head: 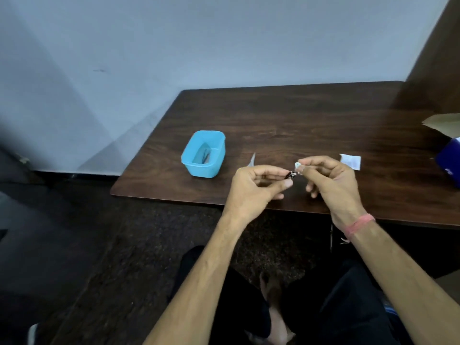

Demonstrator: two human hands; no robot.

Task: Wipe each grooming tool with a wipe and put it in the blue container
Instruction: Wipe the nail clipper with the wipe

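My left hand [256, 186] pinches a small dark metal grooming tool [291, 174] above the table's front part; only its tip shows past my fingers. My right hand [328, 178] holds a small folded white wipe [297, 166] pressed against that tip. The blue container [193, 168] stands on the table to the left of my hands, with a thin metal tool [206, 155] lying inside it.
The dark wooden table [286, 120] stands against a pale wall. A torn white wipe packet [351, 161] lies right of my hands, and a white scrap [252, 160] pokes up behind my left hand. A dark blue box [450, 163] and brown paper [445, 123] sit at the right edge.
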